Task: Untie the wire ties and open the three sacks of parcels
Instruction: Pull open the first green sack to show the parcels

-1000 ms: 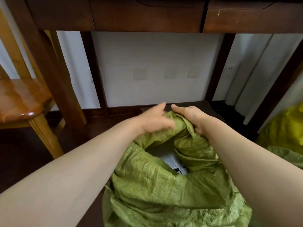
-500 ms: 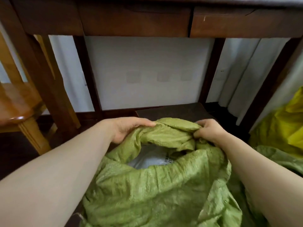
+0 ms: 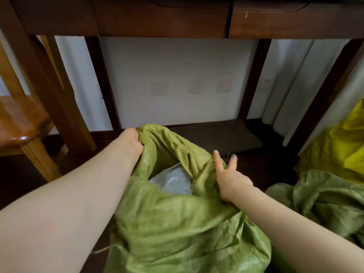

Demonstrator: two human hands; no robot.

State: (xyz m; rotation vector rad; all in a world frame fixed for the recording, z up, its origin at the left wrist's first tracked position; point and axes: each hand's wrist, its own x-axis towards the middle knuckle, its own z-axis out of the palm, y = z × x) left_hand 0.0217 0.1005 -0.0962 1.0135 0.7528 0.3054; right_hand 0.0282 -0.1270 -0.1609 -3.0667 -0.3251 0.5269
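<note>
The left hand [image 3: 130,142] clutches, fingers curled, the left rim of the green woven sack [image 3: 177,233] on the floor, whose mouth gapes over a grey plastic parcel [image 3: 173,180]. The right hand [image 3: 230,180] lays straight, spread fingers on its right rim. This sack seems opened; the second green sack [image 3: 319,198] and yellow sack [image 3: 338,146] rightward cannot be judged.

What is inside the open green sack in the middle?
A grey plastic parcel shows through the mouth of the sack. Whatever lies below it is hidden by the sack.
</note>
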